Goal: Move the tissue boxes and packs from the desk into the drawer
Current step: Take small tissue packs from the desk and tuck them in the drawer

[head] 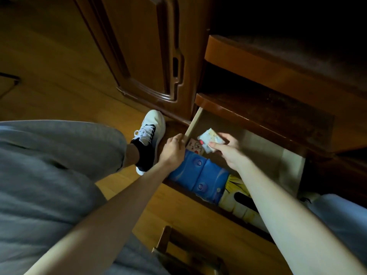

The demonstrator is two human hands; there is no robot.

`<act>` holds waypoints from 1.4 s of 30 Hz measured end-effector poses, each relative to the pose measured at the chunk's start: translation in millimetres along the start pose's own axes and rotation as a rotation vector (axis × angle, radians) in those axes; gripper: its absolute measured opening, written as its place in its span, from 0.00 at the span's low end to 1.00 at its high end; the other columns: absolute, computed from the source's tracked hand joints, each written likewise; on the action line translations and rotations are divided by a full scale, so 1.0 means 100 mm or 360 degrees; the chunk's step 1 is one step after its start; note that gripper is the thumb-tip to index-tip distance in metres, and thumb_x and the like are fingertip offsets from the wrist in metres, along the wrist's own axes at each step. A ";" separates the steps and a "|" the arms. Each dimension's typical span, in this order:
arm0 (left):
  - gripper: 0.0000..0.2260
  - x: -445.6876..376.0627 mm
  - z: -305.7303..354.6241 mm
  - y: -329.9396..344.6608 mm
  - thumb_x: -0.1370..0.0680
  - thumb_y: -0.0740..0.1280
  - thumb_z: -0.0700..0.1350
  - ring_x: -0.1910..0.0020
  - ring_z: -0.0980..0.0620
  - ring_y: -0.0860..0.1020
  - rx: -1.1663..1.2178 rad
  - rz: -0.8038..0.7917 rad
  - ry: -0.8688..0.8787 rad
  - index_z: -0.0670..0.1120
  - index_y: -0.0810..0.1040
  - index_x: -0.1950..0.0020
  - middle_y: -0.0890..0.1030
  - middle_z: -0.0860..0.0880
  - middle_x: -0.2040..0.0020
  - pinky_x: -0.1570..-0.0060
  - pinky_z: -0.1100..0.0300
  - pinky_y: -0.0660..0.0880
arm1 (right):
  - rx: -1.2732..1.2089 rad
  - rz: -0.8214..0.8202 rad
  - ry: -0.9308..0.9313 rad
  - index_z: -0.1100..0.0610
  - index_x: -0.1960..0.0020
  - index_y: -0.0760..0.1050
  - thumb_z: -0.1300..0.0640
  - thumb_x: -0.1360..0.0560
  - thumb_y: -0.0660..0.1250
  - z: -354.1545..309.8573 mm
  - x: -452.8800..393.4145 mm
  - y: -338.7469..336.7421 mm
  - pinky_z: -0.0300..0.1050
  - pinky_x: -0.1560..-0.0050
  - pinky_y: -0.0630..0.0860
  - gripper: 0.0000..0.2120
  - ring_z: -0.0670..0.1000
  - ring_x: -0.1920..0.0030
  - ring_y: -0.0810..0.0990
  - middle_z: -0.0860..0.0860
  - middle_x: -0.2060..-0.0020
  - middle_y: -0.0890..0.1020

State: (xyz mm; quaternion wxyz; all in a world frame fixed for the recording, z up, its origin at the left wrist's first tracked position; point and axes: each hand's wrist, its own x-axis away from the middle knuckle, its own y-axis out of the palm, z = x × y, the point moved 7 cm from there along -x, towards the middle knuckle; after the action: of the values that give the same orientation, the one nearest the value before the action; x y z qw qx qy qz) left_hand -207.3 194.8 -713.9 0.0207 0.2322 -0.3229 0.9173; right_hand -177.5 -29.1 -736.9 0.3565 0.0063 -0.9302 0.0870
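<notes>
Over the open drawer (193, 122), the right grip (228, 149) pinches a tissue pack (210, 140)

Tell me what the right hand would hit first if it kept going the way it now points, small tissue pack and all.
The right hand points left into the drawer, holding the small pack. Going straight on, it would probably first meet the patterned pack by the left wall, then the left hand gripping that wall. Depth is unclear.

Dim, warm light falls from the left onto the floor (49, 56) and both forearms; the shelves (297, 56) at upper right sink into near-black shadow. Wide-angle bending curves the cabinet (139, 46) edges. The trouser leg (49, 165) is softly blurred, and overall detail is grainy.
</notes>
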 end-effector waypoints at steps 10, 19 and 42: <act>0.26 0.12 -0.16 0.20 0.16 0.55 0.37 0.43 0.56 0.70 0.0089 -0.0100 0.0055 0.50 0.57 0.18 0.71 0.48 0.33 0.58 0.85 0.63 | 0.0620 -0.0252 0.0068 0.54 0.17 0.53 0.56 0.14 0.59 0.27 -0.25 0.68 0.57 0.22 0.62 0.29 0.57 0.22 0.63 0.56 0.20 0.62; 0.25 0.15 -0.15 0.18 0.15 0.54 0.40 0.46 0.57 0.69 0.0037 -0.0102 0.0135 0.51 0.55 0.18 0.70 0.45 0.33 0.57 0.79 0.66 | 0.0905 -0.0350 0.0038 0.58 0.21 0.63 0.50 0.15 0.58 0.06 -0.34 0.69 0.56 0.27 0.67 0.25 0.60 0.26 0.69 0.59 0.24 0.68; 0.24 0.14 -0.14 0.19 0.14 0.53 0.42 0.51 0.59 0.73 0.0016 -0.0057 0.0212 0.51 0.55 0.18 0.72 0.42 0.32 0.56 0.74 0.70 | 0.0036 -0.0154 0.0674 0.59 0.26 0.66 0.51 0.14 0.56 0.07 -0.29 0.64 0.55 0.35 0.78 0.19 0.59 0.37 0.80 0.62 0.37 0.79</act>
State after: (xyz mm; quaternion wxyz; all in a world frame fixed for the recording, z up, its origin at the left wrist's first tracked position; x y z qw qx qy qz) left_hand -228.6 186.8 -728.5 0.0575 0.1764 -0.3118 0.9318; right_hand -165.4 31.4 -770.8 0.5476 0.0367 -0.8321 0.0795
